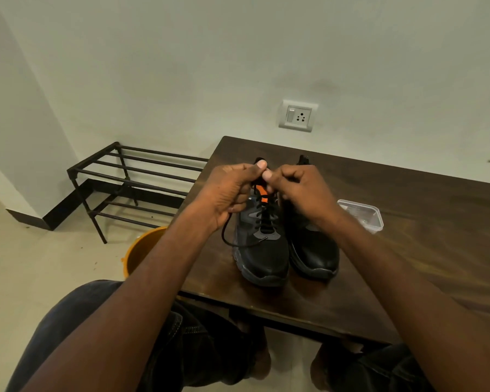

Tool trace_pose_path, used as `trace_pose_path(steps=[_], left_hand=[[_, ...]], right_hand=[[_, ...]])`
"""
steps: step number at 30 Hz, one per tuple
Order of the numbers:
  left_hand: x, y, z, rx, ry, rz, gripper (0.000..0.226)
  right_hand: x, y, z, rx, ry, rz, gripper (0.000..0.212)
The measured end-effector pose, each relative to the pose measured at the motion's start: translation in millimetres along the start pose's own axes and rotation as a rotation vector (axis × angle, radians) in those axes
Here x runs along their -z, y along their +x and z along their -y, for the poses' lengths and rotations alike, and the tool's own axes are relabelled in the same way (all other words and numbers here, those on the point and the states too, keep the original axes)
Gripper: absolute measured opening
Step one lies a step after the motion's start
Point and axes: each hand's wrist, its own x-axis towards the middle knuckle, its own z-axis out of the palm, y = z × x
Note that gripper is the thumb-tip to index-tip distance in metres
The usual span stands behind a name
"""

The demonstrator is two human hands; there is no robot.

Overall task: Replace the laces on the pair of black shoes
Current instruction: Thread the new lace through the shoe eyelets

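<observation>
**Black lace being worked at the left shoe's top**

Head view: both shoes are sitting on the wooden table point(408, 222). Left hand point(229, 193) and right hand point(303, 190) are pinching the lace point(232, 241) above the left shoe point(263, 250); the right shoe point(314, 253) is touching it.

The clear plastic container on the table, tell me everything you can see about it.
The clear plastic container is a small, shallow, rectangular tub with rounded corners and a see-through lid on top. It sits flat on the dark wooden table, to the right of the pair of black shoes and apart from them. Neither hand touches it; the right forearm crosses just in front of its near-left corner. Whatever lies inside is too faint to make out.
</observation>
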Motion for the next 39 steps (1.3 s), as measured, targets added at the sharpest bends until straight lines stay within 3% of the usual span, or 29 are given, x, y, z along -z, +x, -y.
trace_pose_path(steps=[2,4,8,12,14,17,19,21,25,29,34,36,39], left_hand=[[3.4,0.5,0.2,-0.004,0.005,-0.056,0.029],[5.3,-1.0,-0.6,-0.004,0.002,-0.087,0.034],[0.9,-0.7,2.1,-0.004,0.074,-0.092,0.028],[-12.3,-8.9,-2.5,-0.037,0.127,-0.107,0.022],[-9.8,-8.3,-1.2,-0.102,0.374,-0.211,0.021],[15.6,0.8,8.5,-0.215,1.123,-0.507,0.023],[31.8,5.7,14.8,-0.153,1.307,-0.558,0.023],[35.1,12.7,22.3,-0.071,1.266,-0.433,0.024],[19.4,21.4,33.6,-0.082,0.887,-0.156,0.012],[18.0,28.9,42.1,-0.174,0.838,-0.204,0.010],[16.1,31.4,45.1,-0.227,0.835,-0.230,0.011],[16.1,31.2,45.7,-0.234,0.878,-0.282,0.016],[23.3,32.9,46.0,-0.207,0.992,-0.416,0.023]], right_hand=[[12.9,-1.2,3.0,-0.097,0.193,-0.030,0.047],[21.9,-1.6,3.9,-0.119,0.234,-0.051,0.048],[13.2,-3.4,6.1,-0.102,0.126,0.106,0.032],[5.4,2.5,2.9,-0.126,0.122,0.019,0.014],[10.7,7.2,-5.3,-0.179,0.001,-0.064,0.009],[23.5,10.1,-25.2,-0.190,-0.494,-0.267,0.006],[26.0,8.9,-35.1,-0.225,-0.627,-0.301,0.006],[21.6,9.9,-39.7,-0.244,-0.518,-0.222,0.014],[6.1,12.0,-33.6,-0.252,-0.230,-0.046,0.026],[-3.2,13.1,-38.7,-0.213,-0.458,0.000,0.033],[-4.4,15.8,-42.6,-0.226,-0.422,-0.005,0.019],[0.9,17.1,-43.4,-0.241,-0.503,-0.049,0.005],[11.3,17.1,-43.4,-0.272,-0.729,-0.216,0.008]])
